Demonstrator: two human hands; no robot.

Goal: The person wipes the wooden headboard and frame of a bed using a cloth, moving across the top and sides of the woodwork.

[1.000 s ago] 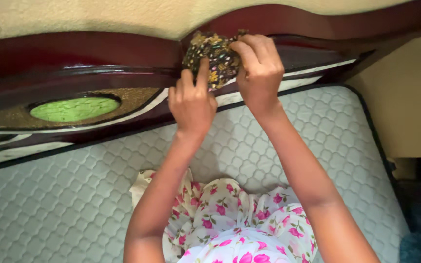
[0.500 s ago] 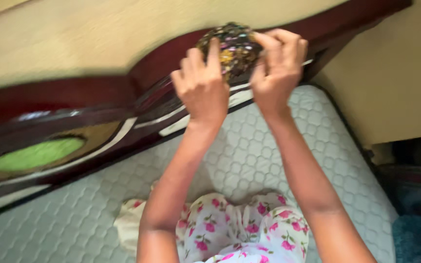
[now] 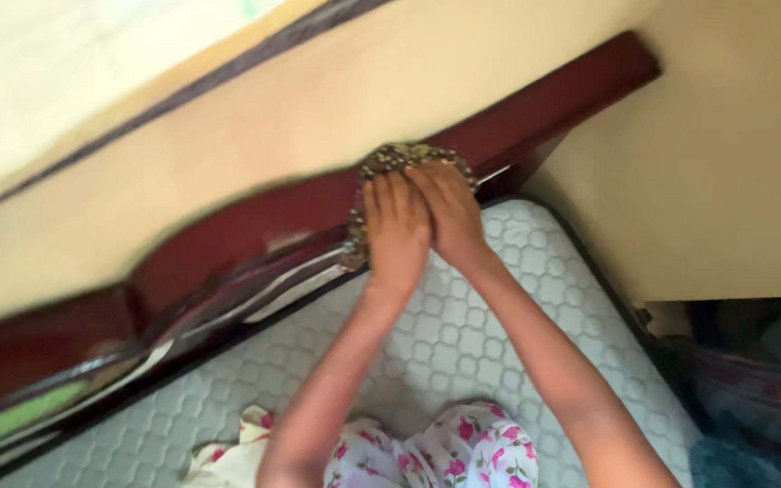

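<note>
Both hands (image 3: 422,217) now press patterned cloth (image 3: 381,163) against headboard (image 3: 228,244).

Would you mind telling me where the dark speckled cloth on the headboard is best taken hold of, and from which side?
Probably by the loose edge hanging down the front of the headboard, reached from the mattress side. The speckled cloth is draped over the top rail, and both the left hand and right hand press flat on it. The wall sits close behind, so the back looks hard to reach.
</note>
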